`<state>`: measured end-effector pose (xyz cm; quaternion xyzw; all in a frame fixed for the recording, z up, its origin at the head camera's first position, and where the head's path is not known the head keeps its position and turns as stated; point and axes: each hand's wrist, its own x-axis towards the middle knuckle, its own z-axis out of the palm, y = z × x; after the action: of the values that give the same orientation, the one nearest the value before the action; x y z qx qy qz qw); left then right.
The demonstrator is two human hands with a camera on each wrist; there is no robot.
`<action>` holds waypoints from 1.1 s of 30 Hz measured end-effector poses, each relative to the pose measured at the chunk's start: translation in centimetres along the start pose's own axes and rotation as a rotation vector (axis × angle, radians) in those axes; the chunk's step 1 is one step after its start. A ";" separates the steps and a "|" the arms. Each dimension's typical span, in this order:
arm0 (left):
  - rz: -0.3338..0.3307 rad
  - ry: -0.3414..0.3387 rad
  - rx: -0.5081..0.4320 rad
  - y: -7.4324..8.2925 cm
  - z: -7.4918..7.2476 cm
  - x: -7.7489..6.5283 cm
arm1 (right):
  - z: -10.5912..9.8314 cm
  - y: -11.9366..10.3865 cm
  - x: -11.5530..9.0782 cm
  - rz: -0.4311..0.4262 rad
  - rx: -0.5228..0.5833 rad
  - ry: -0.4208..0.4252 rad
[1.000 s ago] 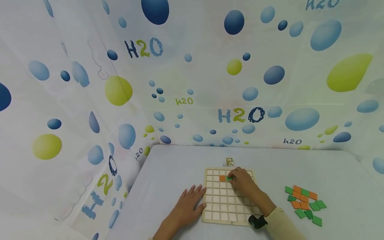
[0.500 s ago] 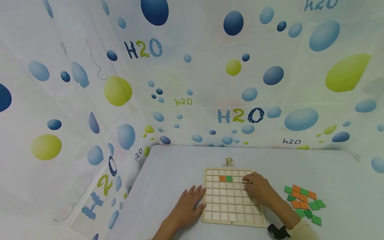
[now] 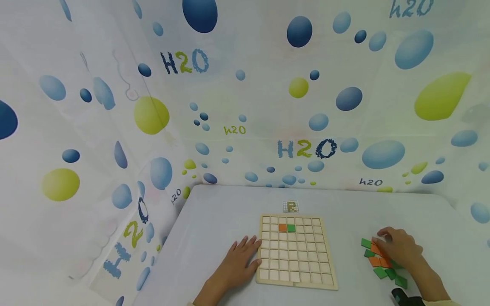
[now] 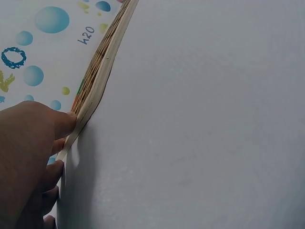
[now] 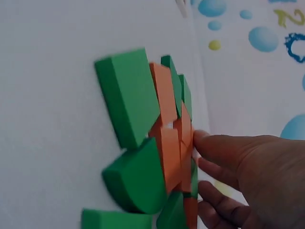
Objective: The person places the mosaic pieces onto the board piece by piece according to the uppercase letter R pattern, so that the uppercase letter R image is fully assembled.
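Observation:
A wooden grid board lies on the table, with an orange tile and a green tile side by side in its second row. At the board's left edge rests my left hand, fingers spread; in the left wrist view its thumb touches the wooden rim. My right hand is over the loose pile of orange and green tiles. In the right wrist view, the thumb of that hand reaches an orange tile on the pile's far side, with no tile visibly lifted.
A small card with a grid pattern lies behind the board. White table surface stretches between board and pile. A patterned curtain hangs along the back and left. A black wrist device sits on my right wrist.
My right hand has let go of the green tile on the board and moved right to the loose pile. The left hand has stayed at the board's edge.

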<state>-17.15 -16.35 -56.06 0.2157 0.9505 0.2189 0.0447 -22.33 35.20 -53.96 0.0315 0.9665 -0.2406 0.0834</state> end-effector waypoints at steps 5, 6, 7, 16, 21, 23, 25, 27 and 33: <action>0.005 0.001 -0.013 0.0 -0.1 0.0 | -0.1 1.3 1.0 -0.013 0.016 0.007; 0.006 0.000 -0.017 -0.1 -0.1 0.1 | -0.1 1.3 1.3 -0.022 0.019 0.018; 0.008 0.001 -0.019 -0.1 -0.1 0.1 | 0.0 1.2 1.6 -0.032 0.029 0.025; -0.002 0.005 -0.022 -0.2 -0.2 0.1 | 1.7 -2.3 2.7 -0.206 0.114 0.082; -0.021 -0.003 -0.043 0.0 -0.2 -0.1 | 2.4 -3.9 3.1 -0.206 0.131 0.035; -0.019 -0.005 -0.054 0.1 -0.2 -0.1 | 2.0 -4.4 3.0 -0.209 0.146 -0.014; -0.012 -0.004 -0.054 0.3 -0.1 0.0 | 1.6 -4.6 2.8 -0.235 0.157 -0.057; -0.010 -0.004 -0.049 0.3 -0.1 0.1 | 1.4 -4.6 2.7 -0.269 0.162 -0.080; -0.022 -0.010 -0.024 0.1 0.0 0.1 | 2.5 -4.5 2.6 -0.340 0.119 0.022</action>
<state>-17.16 -16.27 -56.06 0.2059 0.9499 0.2290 0.0542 -24.95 30.12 -54.55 -0.1248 0.9428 -0.3078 0.0287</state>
